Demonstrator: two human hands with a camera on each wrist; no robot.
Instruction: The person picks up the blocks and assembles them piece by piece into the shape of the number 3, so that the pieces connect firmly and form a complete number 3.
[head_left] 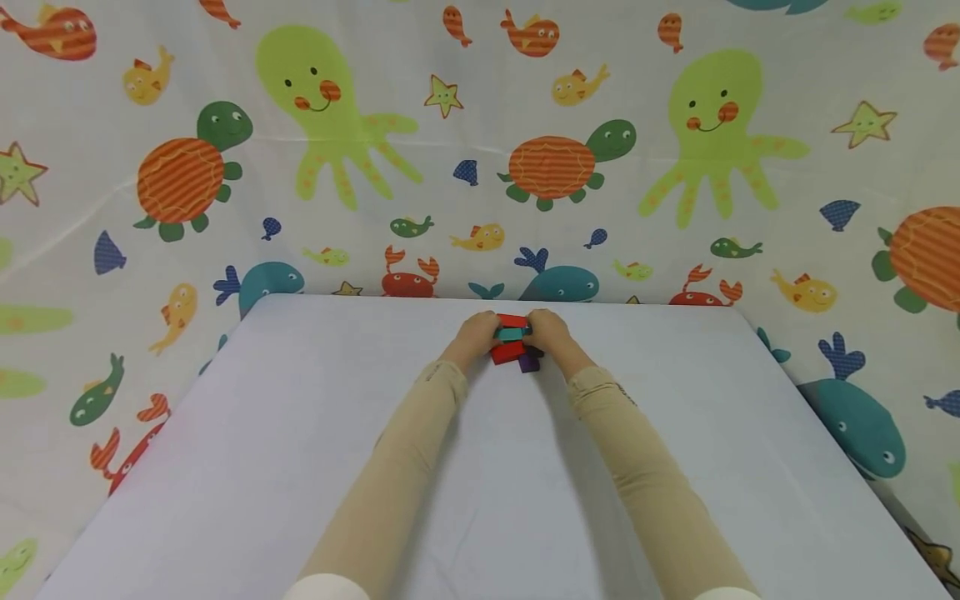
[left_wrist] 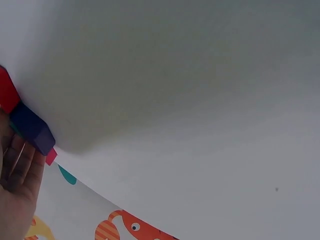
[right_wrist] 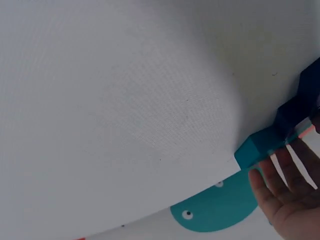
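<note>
At the far edge of the white table, several coloured blocks sit close together between my two hands. In the head view a red block [head_left: 512, 320] is at the back, a teal block [head_left: 510, 334] in the middle, another red block [head_left: 507, 352] nearer, and a purple block [head_left: 529, 363] at the front right. My left hand [head_left: 476, 332] touches the group's left side; its extended fingers lie along a dark blue block [left_wrist: 32, 127]. On the other side, my right hand [head_left: 551, 332] has extended fingers against a teal block [right_wrist: 261, 146] and darker blocks. Both hands partly hide the group.
The white table [head_left: 315, 433] slopes away toward its far edge, just behind the blocks. A patterned cloth [head_left: 450, 217] with sea animals hangs behind and beside it. Both sleeved forearms reach across the table from the front.
</note>
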